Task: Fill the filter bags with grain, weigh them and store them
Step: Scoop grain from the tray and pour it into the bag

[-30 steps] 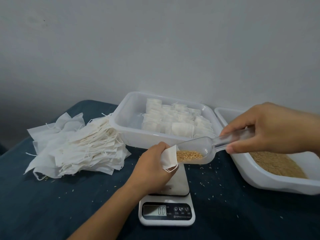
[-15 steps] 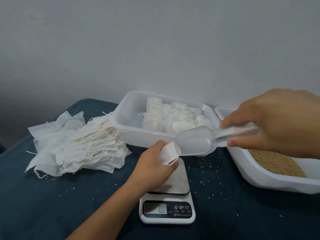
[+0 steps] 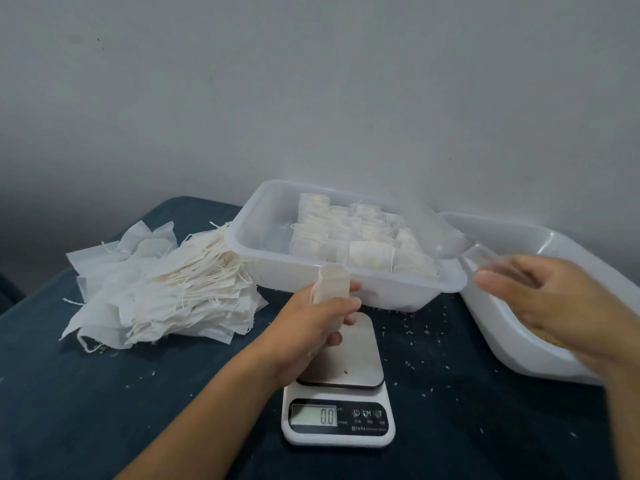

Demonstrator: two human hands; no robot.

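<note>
My left hand (image 3: 311, 327) grips a white filter bag (image 3: 332, 284) upright, just above the back of the kitchen scale (image 3: 349, 365). The scale's plate is bare and its display reads 0.0. Over the white grain tray (image 3: 502, 341) at the right my right hand (image 3: 554, 306) is blurred by motion. The clear plastic scoop (image 3: 485, 259) shows as a faint smear at its fingertips, and whether the fingers still hold it cannot be told. A little brown grain (image 3: 550, 339) shows under the hand.
A clear container (image 3: 346, 275) behind the scale holds several filled bags (image 3: 363, 237) in rows. A loose pile of empty filter bags (image 3: 166, 289) lies at the left. Spilled grains dot the dark blue cloth (image 3: 138, 410). A grey wall stands close behind.
The scoop has left the bag's mouth and swung right to the grain tray with my right hand. My left hand has turned the bag upright over the scale.
</note>
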